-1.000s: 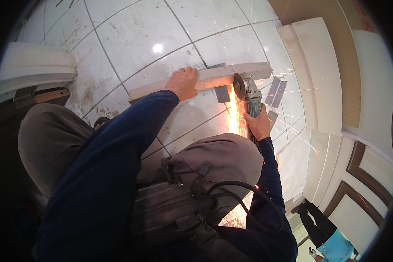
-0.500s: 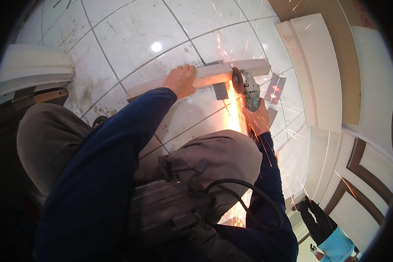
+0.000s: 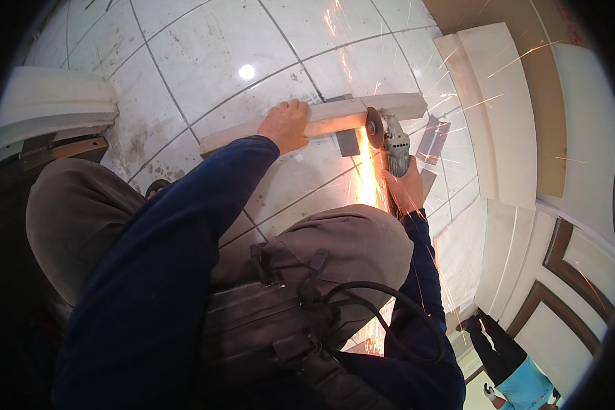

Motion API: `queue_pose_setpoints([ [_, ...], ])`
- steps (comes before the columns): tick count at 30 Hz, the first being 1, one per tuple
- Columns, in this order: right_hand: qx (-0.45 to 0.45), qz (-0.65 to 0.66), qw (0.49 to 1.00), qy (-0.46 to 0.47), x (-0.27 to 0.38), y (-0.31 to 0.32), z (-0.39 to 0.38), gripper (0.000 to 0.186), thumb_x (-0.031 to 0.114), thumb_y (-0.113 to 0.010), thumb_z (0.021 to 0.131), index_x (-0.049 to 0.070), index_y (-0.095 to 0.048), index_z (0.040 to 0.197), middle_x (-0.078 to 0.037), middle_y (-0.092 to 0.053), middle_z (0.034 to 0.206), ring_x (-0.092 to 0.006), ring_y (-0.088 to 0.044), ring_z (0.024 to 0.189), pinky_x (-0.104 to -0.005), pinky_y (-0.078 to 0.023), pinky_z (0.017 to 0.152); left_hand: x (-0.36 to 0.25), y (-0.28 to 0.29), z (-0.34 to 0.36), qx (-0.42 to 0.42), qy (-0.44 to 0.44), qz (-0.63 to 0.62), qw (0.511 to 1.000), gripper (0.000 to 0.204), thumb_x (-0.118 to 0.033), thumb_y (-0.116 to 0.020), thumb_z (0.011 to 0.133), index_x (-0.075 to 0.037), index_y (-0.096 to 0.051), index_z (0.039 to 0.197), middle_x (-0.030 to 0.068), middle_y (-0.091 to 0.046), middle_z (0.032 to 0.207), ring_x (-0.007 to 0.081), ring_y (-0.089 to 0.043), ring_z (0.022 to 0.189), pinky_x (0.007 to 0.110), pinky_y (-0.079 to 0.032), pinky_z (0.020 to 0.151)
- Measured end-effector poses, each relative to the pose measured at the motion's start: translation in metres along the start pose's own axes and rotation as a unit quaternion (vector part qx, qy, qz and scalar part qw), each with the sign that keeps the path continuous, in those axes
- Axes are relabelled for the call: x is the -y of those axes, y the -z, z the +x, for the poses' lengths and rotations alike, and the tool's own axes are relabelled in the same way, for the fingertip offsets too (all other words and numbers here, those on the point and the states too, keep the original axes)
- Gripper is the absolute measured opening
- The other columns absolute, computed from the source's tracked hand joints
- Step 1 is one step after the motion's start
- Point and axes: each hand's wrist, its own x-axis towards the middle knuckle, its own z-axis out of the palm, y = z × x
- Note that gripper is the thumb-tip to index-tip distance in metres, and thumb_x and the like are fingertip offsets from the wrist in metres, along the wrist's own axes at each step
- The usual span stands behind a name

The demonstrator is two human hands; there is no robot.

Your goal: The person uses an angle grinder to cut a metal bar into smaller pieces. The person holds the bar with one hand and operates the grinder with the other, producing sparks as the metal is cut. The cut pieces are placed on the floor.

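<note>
A long pale metal bar [image 3: 232, 135] lies across the floor in front of me, raised on small dark pieces. My left hand [image 3: 285, 126] grips it from above, left of its middle. Wrapped around the body of an angle grinder [image 3: 395, 142], my right hand [image 3: 406, 188] holds it at the bar's right part. The grinder's thin disc [image 3: 374, 128] touches the bar's near side. A bright stream of sparks [image 3: 366, 178] pours from the contact toward my right knee. One dark block [image 3: 347, 143] shows under the bar beside the disc.
A flat grey metal plate [image 3: 433, 140] lies right of the grinder. Pale boards [image 3: 499, 109] lean along the right side. A black cable [image 3: 389, 290] loops near my right arm. Another person in a light blue shirt [image 3: 526, 384] stands at lower right. Tiled floor [image 3: 205, 55] stretches ahead.
Hands, bar and grinder keep nearly the same places, shifted very slightly in the picture. The sparks have changed pattern, with more flying toward the boards on the right.
</note>
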Motion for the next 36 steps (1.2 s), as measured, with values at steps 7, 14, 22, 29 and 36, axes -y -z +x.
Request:
queue_pose_setpoints([
  [7, -0.007, 0.004, 1.000, 0.002, 0.009, 0.000, 0.000, 0.062, 0.035, -0.083, 0.078, 0.003, -0.058, 0.125, -0.026, -0.075, 0.100, -0.0451, -0.074, 0.094, -0.0488, -0.058, 0.082, 0.001, 0.001, -0.002, 0.000, 0.001, 0.007, 1.000, 0.054, -0.023, -0.084, 0.077, 0.000, -0.059, 0.119, 0.0183, -0.064, 0.117, 0.0370, -0.066, 0.110, 0.047, -0.054, 0.093],
  [14, 0.015, -0.004, 1.000, -0.022, 0.010, 0.002, -0.007, 0.060, 0.034, -0.084, 0.077, 0.002, -0.058, 0.122, -0.027, -0.075, 0.101, -0.0451, -0.074, 0.092, -0.0490, -0.058, 0.080, 0.001, 0.001, -0.002, 0.003, 0.004, 0.006, 1.000, 0.056, -0.024, -0.085, 0.077, 0.000, -0.059, 0.120, 0.0181, -0.064, 0.118, 0.0371, -0.066, 0.111, 0.047, -0.054, 0.092],
  [22, 0.001, -0.002, 1.000, -0.030, 0.023, 0.005, -0.002, 0.058, 0.035, -0.082, 0.078, 0.003, -0.058, 0.121, -0.026, -0.075, 0.102, -0.0441, -0.074, 0.096, -0.0486, -0.058, 0.082, 0.002, 0.001, -0.002, -0.004, 0.001, 0.002, 1.000, 0.057, -0.025, -0.085, 0.076, 0.000, -0.059, 0.121, 0.0178, -0.064, 0.118, 0.0370, -0.066, 0.111, 0.047, -0.054, 0.093],
  [29, -0.013, 0.001, 1.000, 0.013, 0.008, -0.003, 0.001, 0.059, 0.035, -0.082, 0.079, 0.003, -0.058, 0.121, -0.027, -0.075, 0.102, -0.0455, -0.073, 0.097, -0.0496, -0.057, 0.085, 0.004, 0.000, -0.002, -0.007, -0.007, 0.002, 1.000, 0.057, -0.025, -0.086, 0.076, 0.000, -0.059, 0.120, 0.0180, -0.064, 0.118, 0.0372, -0.066, 0.111, 0.047, -0.054, 0.093],
  [36, 0.001, -0.019, 1.000, -0.018, 0.003, -0.002, -0.014, 0.063, 0.036, -0.082, 0.079, 0.000, -0.057, 0.125, -0.028, -0.074, 0.101, -0.0462, -0.073, 0.096, -0.0503, -0.057, 0.084, 0.004, 0.001, -0.002, -0.012, -0.015, 0.000, 1.000, 0.058, -0.028, -0.086, 0.076, 0.000, -0.058, 0.119, 0.0192, -0.064, 0.117, 0.0383, -0.065, 0.111, 0.047, -0.054, 0.094],
])
